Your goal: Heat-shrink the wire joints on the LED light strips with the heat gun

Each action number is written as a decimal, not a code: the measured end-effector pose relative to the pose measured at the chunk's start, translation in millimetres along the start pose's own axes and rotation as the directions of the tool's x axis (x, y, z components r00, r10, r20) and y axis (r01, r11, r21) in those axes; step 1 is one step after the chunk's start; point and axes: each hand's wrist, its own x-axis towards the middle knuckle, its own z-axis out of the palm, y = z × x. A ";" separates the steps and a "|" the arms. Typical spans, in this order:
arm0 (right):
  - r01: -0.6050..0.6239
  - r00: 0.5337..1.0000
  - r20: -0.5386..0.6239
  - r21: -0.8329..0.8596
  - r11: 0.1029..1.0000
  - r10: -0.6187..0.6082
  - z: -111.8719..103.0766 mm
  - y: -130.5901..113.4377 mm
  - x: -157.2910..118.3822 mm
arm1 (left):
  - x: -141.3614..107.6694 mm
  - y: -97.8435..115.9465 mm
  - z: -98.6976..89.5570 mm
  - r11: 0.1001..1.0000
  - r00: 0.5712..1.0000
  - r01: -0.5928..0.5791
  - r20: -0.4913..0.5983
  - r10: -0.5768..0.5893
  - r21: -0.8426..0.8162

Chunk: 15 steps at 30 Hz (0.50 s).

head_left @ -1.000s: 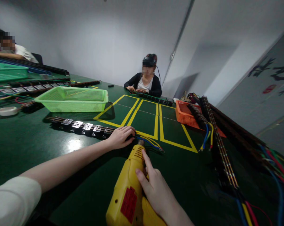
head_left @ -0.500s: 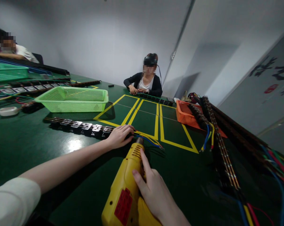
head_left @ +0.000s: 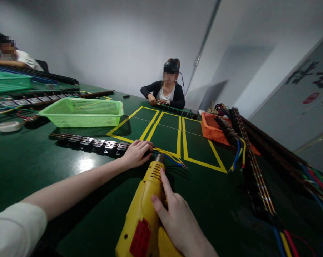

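1. Green tabletop (head_left: 204, 203), marked with yellow tape (head_left: 182, 139), stretches before a pale wall (head_left: 97, 43).
2. On it lies a black strip (head_left: 93, 145), its blue and yellow wires (head_left: 174, 161) trailing rightward.
3. Left hand (head_left: 138, 154) covers the strip's wired end, fingers curled; whether they grip it, I cannot tell.
4. Right hand (head_left: 179, 217) holds a yellow heat gun (head_left: 138, 207), nozzle just beside the wires.
5. Beyond the strip sits a light-green basket (head_left: 89, 121); an orange basket (head_left: 212, 135) stands to the right.
6. Across the table sits a co-worker (head_left: 165, 93).
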 end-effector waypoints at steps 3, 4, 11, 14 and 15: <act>0.029 1.000 0.003 0.004 1.000 -0.029 1.1 -0.5 -2.7 | 0.2 0.3 -0.2 1.000 1.000 -0.005 0.010 0.005 0.007; 0.045 0.999 0.009 0.010 0.999 -0.045 1.7 -0.5 -3.5 | 0.2 0.6 -0.5 1.000 1.000 -0.014 0.016 0.014 0.009; 0.048 0.998 0.033 0.057 0.997 -0.050 5.0 3.6 -2.1 | -0.8 2.4 -1.5 0.997 0.997 -0.078 0.015 0.078 -0.001; 0.022 0.999 0.030 0.085 0.996 -0.025 5.8 7.2 0.9 | -0.9 2.0 -0.7 0.998 0.998 -0.066 0.015 0.066 0.001; 0.015 0.999 0.034 0.087 0.996 -0.017 5.9 8.3 1.5 | -0.7 1.8 -0.5 0.998 0.998 -0.063 0.018 0.063 -0.001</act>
